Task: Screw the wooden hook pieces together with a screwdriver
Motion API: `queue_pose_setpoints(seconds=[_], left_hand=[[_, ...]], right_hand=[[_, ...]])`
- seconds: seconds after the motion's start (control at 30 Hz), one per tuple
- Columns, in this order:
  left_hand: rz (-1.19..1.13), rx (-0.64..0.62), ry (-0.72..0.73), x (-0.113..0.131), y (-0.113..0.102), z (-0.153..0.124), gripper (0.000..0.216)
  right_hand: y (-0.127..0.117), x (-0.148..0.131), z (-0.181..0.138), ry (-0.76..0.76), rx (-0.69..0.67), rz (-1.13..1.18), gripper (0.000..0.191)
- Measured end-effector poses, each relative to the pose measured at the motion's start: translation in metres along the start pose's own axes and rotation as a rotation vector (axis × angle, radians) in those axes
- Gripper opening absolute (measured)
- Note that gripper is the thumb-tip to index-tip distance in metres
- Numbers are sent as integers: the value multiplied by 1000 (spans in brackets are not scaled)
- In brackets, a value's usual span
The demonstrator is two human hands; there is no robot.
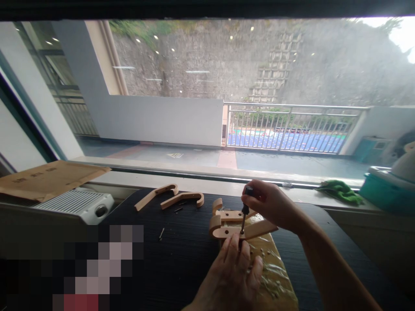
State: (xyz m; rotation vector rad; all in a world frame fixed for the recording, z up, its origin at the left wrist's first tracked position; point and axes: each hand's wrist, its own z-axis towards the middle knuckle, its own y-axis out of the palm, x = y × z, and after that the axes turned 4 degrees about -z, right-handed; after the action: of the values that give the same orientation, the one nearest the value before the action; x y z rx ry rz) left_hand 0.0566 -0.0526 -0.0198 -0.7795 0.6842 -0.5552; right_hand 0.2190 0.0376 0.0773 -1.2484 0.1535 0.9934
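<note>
My right hand [270, 205] is wrapped round the dark handle of a screwdriver [245, 210]. The tool points down, its tip at a hole in the nearer wooden hook [218, 233]. Stretched out and spread, the fingers of my left hand [228, 276] press on that hook's near edge and the block below. A second wooden hook [231, 215] lies just behind it. Both rest on a block wrapped in shiny brown tape [275, 270], with small crumbs on it. The screw under the tip is too small to make out.
Two loose wooden hooks [158, 194] lie at the back of the dark table [181, 268], near a few small screws [161, 233]. A brown envelope [52, 177] tops a white device [78, 207] on the left. On the right sill are a green cloth [340, 191] and teal container [376, 190].
</note>
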Motion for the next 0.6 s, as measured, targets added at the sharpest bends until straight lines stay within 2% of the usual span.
queue_pose_setpoints(seconds=[0.17,0.6], left_hand=[[-8,-39,-1,0,-2,-1,28],[-7,-43,12,-1,-2,-1,28]], right_hand=[[-6,-6,-2,-10,5,10,12],[-1,-2,-3,11,43,-45,27]])
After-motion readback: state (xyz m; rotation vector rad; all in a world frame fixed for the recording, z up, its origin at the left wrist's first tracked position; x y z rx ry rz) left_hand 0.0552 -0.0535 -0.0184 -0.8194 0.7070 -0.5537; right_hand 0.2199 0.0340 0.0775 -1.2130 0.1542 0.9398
